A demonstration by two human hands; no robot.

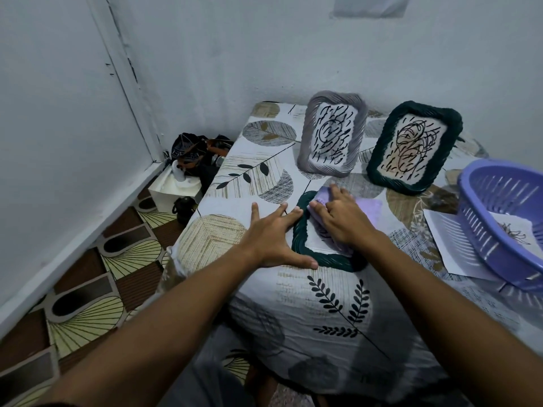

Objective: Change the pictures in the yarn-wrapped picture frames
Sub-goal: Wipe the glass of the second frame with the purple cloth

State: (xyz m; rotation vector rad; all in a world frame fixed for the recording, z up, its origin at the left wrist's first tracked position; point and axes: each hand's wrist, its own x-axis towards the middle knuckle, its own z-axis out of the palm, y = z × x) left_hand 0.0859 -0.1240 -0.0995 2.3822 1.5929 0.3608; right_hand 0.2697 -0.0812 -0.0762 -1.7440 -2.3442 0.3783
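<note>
A dark green yarn-wrapped frame [302, 245] lies flat on the table near its front left. My left hand [273, 233] is spread flat, fingers straight, pressing on the frame's left edge and the cloth beside it. My right hand [340, 215] rests on a purple cloth [368, 205] over the frame's middle, its fingers bent on the cloth. Behind them a grey yarn-wrapped frame [332, 136] and a second dark green frame [414, 146] stand upright against the wall, each holding a scribbled black drawing.
A purple plastic basket [499, 218] sits at the right with a drawing inside and a white sheet [449, 245] under it. A leaf-patterned tablecloth [249, 168] covers the table. On the floor at the left stand a white box [173, 189] and dark bags [197, 151].
</note>
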